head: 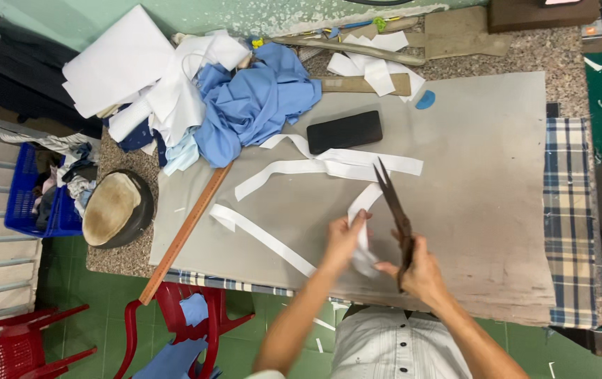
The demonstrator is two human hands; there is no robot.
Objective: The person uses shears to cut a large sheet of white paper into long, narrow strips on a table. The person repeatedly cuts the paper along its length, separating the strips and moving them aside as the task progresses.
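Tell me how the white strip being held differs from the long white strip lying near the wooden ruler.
The held strip is gripped by the left hand and curves up off the board beside the scissors in the right hand; the long strip lies flat and untouched. The held strip looks shorter and bent, while the long strip runs straight on a diagonal, roughly parallel to the ruler. Both are narrow white bands on the grey board.

Floor: green tiles (90, 281), seen at 6 to 8 o'clock.
Wall: pale green with chipped paint (259, 14), at 12 o'clock.
Table: big grey board (483, 210) on a speckled stone top (539, 52), in the middle.
Cloth: checked blue and white (567, 210), at 3 o'clock.
Chairs: red plastic (6, 344), at 7 o'clock.
Crate: blue (23, 203), at 9 o'clock.
Light: bright, even.
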